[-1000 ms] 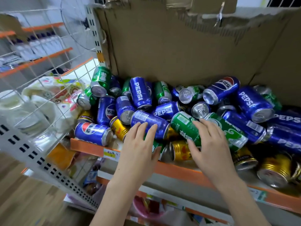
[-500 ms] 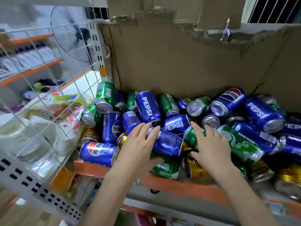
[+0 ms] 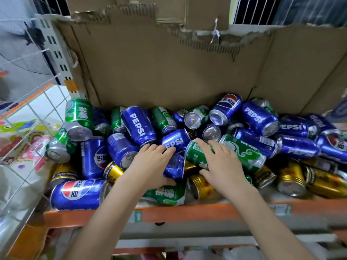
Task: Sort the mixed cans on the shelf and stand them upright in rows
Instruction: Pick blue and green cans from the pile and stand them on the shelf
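Several blue Pepsi cans (image 3: 139,126), green cans (image 3: 79,117) and gold cans (image 3: 291,178) lie jumbled on their sides on a shelf with an orange front edge (image 3: 187,212). None of the cans I see stands upright. My left hand (image 3: 152,166) lies over a blue can (image 3: 174,166) in the middle of the pile, fingers across its top and thumb curled under it. My right hand (image 3: 223,166) holds a green can (image 3: 195,156) right beside it, fingers over it and thumb beneath.
Torn brown cardboard (image 3: 169,72) walls the back and right side of the shelf. A white wire grid (image 3: 37,102) closes the left side, with printed packages (image 3: 28,147) behind it. More goods sit on the shelf below.
Both hands reached deeper into the pile. My left hand went from resting on the blue can to wrapping it, and my right hand closed round the green can. The view moved closer.
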`<act>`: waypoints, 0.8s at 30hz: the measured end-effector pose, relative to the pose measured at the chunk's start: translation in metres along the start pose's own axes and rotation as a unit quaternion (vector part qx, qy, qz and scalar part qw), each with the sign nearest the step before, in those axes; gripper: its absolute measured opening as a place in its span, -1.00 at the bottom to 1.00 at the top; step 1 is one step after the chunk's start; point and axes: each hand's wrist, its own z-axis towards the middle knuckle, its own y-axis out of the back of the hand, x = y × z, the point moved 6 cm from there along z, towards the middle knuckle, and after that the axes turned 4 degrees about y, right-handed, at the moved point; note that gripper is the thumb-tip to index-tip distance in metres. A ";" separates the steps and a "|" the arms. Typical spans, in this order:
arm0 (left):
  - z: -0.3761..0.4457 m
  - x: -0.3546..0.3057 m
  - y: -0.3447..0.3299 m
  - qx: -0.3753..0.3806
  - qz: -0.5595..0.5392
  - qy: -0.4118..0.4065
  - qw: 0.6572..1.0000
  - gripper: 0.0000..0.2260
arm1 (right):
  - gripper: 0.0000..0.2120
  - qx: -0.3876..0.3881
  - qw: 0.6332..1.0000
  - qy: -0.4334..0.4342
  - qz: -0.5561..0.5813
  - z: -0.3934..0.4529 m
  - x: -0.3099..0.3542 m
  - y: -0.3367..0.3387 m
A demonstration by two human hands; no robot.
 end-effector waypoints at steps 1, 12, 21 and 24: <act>0.001 -0.001 0.000 0.002 -0.003 -0.003 1.000 -0.14 | -0.21 -0.003 1.000 -0.003 -0.001 -0.003 -0.001 0.000; 0.005 0.000 0.005 0.026 -0.011 -0.023 0.999 -0.17 | -0.13 -0.058 0.998 -0.009 -0.030 -0.012 -0.012 -0.007; 0.007 -0.007 0.010 0.028 -0.078 -0.006 0.997 -0.12 | -0.29 -0.080 0.996 -0.016 0.038 -0.028 -0.041 0.001; 0.013 -0.029 0.023 -0.062 -0.107 -0.028 0.992 -0.23 | -0.29 -0.070 0.996 -0.016 0.060 -0.033 -0.052 0.002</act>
